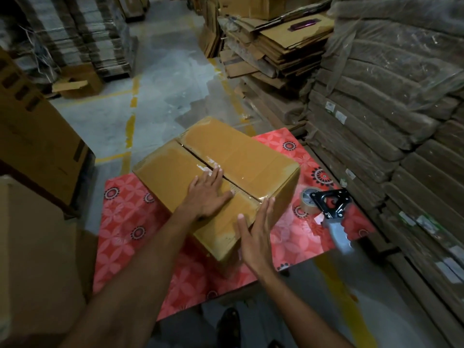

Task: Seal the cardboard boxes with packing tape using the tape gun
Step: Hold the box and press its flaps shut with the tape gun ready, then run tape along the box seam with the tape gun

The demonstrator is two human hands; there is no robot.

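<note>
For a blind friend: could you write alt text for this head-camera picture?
A person's left hand lies flat on the taped top of a brown cardboard box, the right hand against its near end. It sits on a red flowered table, a black tape gun beside it.

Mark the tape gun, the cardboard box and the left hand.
tape gun (335, 212): head view, black metal frame.
cardboard box (253, 156): head view, far top flap.
left hand (207, 194): head view, back of the hand.

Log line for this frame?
left hand: flat on box top | right hand: flat against box end | tape gun: on table, unheld | seam: taped
</note>
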